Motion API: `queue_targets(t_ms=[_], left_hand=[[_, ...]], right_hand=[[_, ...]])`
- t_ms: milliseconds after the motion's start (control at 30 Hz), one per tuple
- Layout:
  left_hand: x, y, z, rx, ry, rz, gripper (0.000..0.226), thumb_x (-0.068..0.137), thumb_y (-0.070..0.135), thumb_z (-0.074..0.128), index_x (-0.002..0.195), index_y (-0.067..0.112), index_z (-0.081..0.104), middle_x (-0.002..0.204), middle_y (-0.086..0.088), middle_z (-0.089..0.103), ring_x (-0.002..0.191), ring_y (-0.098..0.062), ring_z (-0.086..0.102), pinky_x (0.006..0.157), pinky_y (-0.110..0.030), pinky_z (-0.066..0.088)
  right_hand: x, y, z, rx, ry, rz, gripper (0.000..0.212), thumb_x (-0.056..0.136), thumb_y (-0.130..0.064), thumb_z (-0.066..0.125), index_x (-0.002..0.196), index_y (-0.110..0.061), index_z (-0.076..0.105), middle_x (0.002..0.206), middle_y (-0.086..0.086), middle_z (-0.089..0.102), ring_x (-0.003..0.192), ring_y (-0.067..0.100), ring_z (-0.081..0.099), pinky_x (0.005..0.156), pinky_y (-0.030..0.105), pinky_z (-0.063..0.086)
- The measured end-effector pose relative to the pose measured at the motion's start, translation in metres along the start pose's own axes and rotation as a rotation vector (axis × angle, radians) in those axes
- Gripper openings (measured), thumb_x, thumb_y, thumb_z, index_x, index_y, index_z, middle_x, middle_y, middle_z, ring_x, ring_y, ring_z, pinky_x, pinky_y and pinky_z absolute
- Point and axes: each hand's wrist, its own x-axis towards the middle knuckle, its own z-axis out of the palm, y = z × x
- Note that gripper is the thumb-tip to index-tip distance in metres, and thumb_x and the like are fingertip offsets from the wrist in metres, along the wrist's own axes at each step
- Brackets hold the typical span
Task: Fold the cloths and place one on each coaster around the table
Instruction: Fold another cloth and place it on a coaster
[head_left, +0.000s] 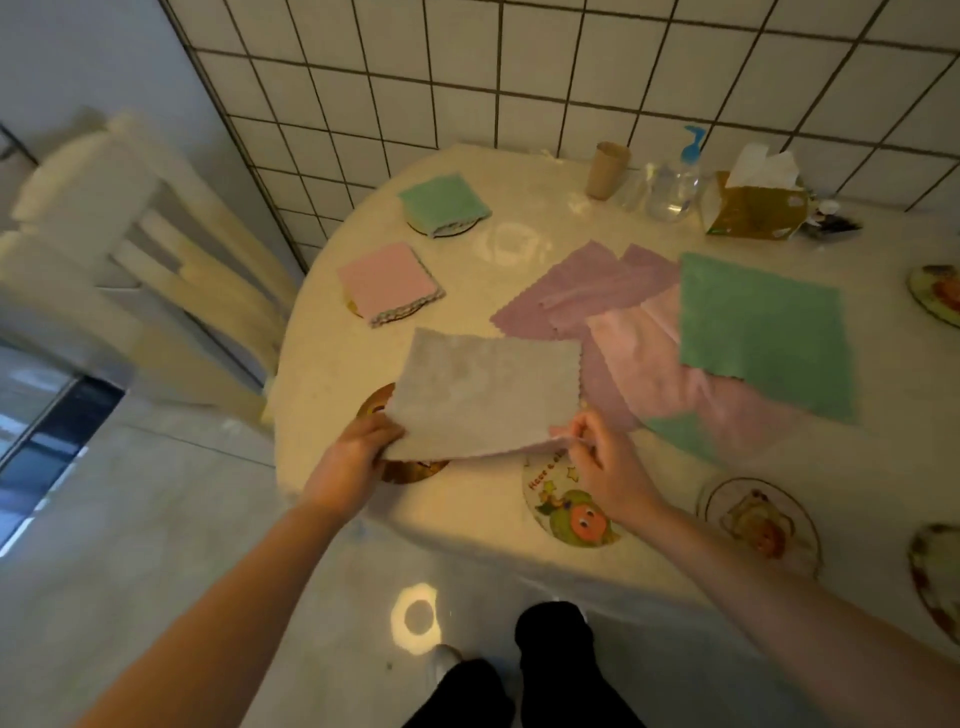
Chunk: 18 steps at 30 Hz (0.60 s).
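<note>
Round cream table (467, 519): the grey square microfibre cloth (483, 395) is held over its near-left edge, long axis left-right. Left hand (358, 447) grips the left corner, right hand (597, 457) pinches the right. The brown round coaster (410, 470) sits directly underneath, nearer the left hand.

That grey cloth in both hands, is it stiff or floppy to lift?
Probably floppy: the grey cloth droops between the left hand and right hand, which pinch its near edge. Likely light, since fingertips alone carry it. It should fold easily, like the pink cloth on its coaster.
</note>
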Motion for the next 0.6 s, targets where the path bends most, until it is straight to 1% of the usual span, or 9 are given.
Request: queue_targets(t_ms=[33, 67, 133, 200, 300, 367, 400, 500, 600], left_hand=[[-0.014, -0.008, 0.008, 0.001, -0.032, 0.011, 0.037, 0.080, -0.006, 0.065, 0.116, 0.004, 0.067, 0.127, -0.017, 0.059, 0.122, -0.031, 0.053, 0.107, -0.028, 0.027], [-0.025, -0.013, 0.015, 0.002, -0.055, 0.023, 0.036, 0.081, -0.004, 0.066, 0.116, 0.005, 0.067, 0.127, -0.017, 0.059, 0.122, -0.032, 0.054, 0.107, -0.029, 0.027], [-0.044, -0.020, 0.025, 0.003, -0.084, 0.041, 0.035, 0.083, -0.002, 0.066, 0.117, 0.007, 0.067, 0.126, -0.017, 0.060, 0.121, -0.032, 0.055, 0.108, -0.030, 0.026], [-0.057, -0.022, 0.031, 0.009, -0.103, 0.063, 0.035, 0.085, 0.000, 0.065, 0.119, 0.008, 0.067, 0.128, -0.015, 0.059, 0.122, -0.030, 0.053, 0.109, -0.030, 0.023], [-0.066, -0.026, 0.034, 0.006, -0.154, 0.102, 0.034, 0.083, 0.001, 0.067, 0.116, 0.010, 0.068, 0.124, -0.014, 0.062, 0.118, -0.029, 0.056, 0.109, -0.035, 0.030], [-0.067, -0.030, 0.032, 0.003, -0.171, 0.132, 0.035, 0.079, 0.000, 0.071, 0.111, 0.013, 0.071, 0.116, -0.010, 0.067, 0.112, -0.027, 0.060, 0.105, -0.039, 0.041], [-0.064, -0.031, 0.028, -0.001, -0.175, 0.136, 0.034, 0.078, 0.001, 0.072, 0.109, 0.015, 0.071, 0.113, -0.006, 0.068, 0.110, -0.023, 0.060, 0.102, -0.035, 0.044], [-0.048, -0.030, 0.012, -0.118, -0.206, -0.004, 0.027, 0.084, 0.009, 0.069, 0.106, 0.024, 0.072, 0.102, 0.011, 0.064, 0.099, -0.007, 0.055, 0.093, -0.021, 0.041], [-0.020, -0.034, -0.001, -0.334, -0.167, -0.212, 0.019, 0.082, 0.008, 0.071, 0.093, 0.023, 0.075, 0.092, 0.007, 0.069, 0.088, -0.010, 0.059, 0.080, -0.021, 0.045]], right_hand=[[-0.013, 0.005, 0.009, -0.007, -0.016, 0.021, 0.013, 0.094, -0.026, 0.047, 0.082, -0.023, 0.044, 0.083, 0.004, 0.067, 0.091, 0.012, 0.066, 0.068, 0.039, 0.054], [-0.025, 0.011, 0.015, -0.028, -0.028, 0.038, 0.013, 0.092, -0.033, 0.045, 0.081, -0.027, 0.042, 0.083, 0.007, 0.068, 0.093, 0.020, 0.067, 0.069, 0.046, 0.054], [-0.045, 0.020, 0.025, -0.064, -0.047, 0.078, 0.014, 0.091, -0.033, 0.044, 0.078, -0.030, 0.040, 0.083, 0.006, 0.068, 0.095, 0.023, 0.067, 0.068, 0.048, 0.053], [-0.061, 0.025, 0.032, -0.080, -0.068, 0.111, 0.017, 0.092, -0.029, 0.045, 0.076, -0.032, 0.039, 0.086, 0.002, 0.070, 0.095, 0.012, 0.067, 0.067, 0.038, 0.054], [-0.077, 0.031, 0.037, -0.102, -0.112, 0.118, 0.016, 0.087, -0.042, 0.041, 0.076, -0.030, 0.041, 0.071, 0.000, 0.065, 0.065, 0.006, 0.062, 0.050, 0.024, 0.045], [-0.081, 0.034, 0.036, -0.138, -0.115, 0.118, 0.015, 0.090, -0.031, 0.046, 0.077, -0.026, 0.043, 0.058, -0.005, 0.053, 0.051, 0.007, 0.052, 0.044, 0.017, 0.032], [-0.081, 0.035, 0.035, -0.145, -0.111, 0.133, 0.016, 0.092, -0.020, 0.049, 0.077, -0.025, 0.044, 0.057, -0.004, 0.051, 0.050, 0.007, 0.050, 0.045, 0.016, 0.030], [-0.073, 0.033, 0.028, -0.128, -0.058, 0.172, 0.015, 0.088, -0.005, 0.057, 0.080, -0.016, 0.052, 0.065, -0.001, 0.059, 0.060, 0.005, 0.057, 0.047, 0.014, 0.039], [-0.050, 0.032, 0.019, -0.078, 0.069, 0.186, 0.013, 0.084, -0.005, 0.062, 0.083, -0.017, 0.058, 0.078, -0.004, 0.066, 0.075, 0.006, 0.062, 0.058, 0.018, 0.050]])
